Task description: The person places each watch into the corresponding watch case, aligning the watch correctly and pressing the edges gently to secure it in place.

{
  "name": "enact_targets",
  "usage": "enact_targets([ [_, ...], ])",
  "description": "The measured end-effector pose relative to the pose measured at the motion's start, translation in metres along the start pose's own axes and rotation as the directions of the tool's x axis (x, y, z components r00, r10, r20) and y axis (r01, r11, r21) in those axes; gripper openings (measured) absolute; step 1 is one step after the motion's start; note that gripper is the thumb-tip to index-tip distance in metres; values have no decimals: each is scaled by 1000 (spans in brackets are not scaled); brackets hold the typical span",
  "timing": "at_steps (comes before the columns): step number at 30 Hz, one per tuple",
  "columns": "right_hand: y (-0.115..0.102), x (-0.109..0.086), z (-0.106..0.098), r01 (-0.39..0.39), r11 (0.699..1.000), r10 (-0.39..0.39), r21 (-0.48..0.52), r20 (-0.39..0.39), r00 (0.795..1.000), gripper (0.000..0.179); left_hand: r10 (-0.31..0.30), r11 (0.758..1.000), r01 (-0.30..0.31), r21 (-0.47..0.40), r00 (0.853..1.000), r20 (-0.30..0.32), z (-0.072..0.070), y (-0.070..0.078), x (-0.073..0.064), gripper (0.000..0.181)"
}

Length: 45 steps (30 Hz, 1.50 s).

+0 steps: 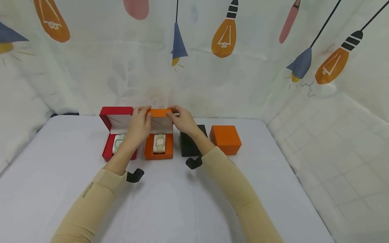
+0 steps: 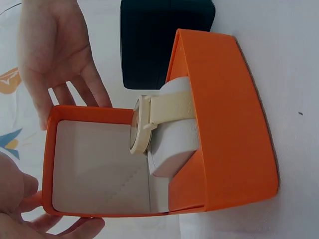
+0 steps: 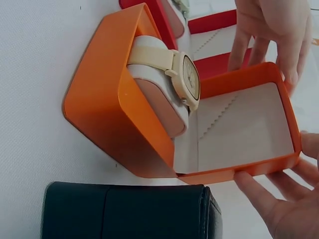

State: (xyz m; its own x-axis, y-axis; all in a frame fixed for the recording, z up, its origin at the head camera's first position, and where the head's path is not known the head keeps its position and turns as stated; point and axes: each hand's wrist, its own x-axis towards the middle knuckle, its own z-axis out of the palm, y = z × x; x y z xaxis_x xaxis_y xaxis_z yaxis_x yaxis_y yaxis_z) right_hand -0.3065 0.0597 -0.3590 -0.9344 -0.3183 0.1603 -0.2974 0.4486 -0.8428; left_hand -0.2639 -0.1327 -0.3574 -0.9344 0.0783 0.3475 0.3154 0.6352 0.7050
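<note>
An orange watch box (image 1: 159,156) stands open in the head view, with a cream-strapped watch (image 1: 159,143) on a white cushion. My left hand (image 1: 139,125) holds the left upper corner of its raised lid (image 2: 89,115), thumb along the side and fingers at the top edge. At the opposite corner, my right hand (image 1: 183,121) holds the lid in the same way. Both wrist views show the lid's pale lining (image 3: 244,124) and the watch dial facing it. Left of it stands an open red watch box (image 1: 117,110) with a pale green watch (image 1: 118,141), partly hidden by my left arm.
A dark green box (image 1: 189,145) sits right of the open orange one, partly behind my right forearm. Farther right is a shut orange box (image 1: 225,139). All stand near the back edge of the white-covered table (image 1: 170,202), before a patterned curtain (image 1: 197,81).
</note>
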Motion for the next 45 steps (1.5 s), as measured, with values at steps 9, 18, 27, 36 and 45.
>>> enact_targets([
  [9, -8, -6, 2, -12, 999, 12, -31, -17, 1000, 36, 13, 1000, -13, 25, 1000, 9, -3, -5, 2, 35],
  [18, -9, -15, 3, 36, 999, -36, -36, 1, 999, 33, -24, 997, 12, 78, 987, 159, -14, 1, -1, 40],
  [27, -8, -27, 7, 38, 999, -38, -7, -14, 999, 32, -33, 997, 16, 74, 974, 225, -23, 0, -9, 40],
  [36, -6, -37, 13, 78, 997, -78, -15, -28, 997, 37, -32, 997, 16, 75, 974, 223, -24, 1, -19, 40],
  [45, 0, -46, 20, 132, 990, -134, -47, -53, 990, 35, 2, 997, -17, 69, 975, 222, -23, -3, -28, 38],
])
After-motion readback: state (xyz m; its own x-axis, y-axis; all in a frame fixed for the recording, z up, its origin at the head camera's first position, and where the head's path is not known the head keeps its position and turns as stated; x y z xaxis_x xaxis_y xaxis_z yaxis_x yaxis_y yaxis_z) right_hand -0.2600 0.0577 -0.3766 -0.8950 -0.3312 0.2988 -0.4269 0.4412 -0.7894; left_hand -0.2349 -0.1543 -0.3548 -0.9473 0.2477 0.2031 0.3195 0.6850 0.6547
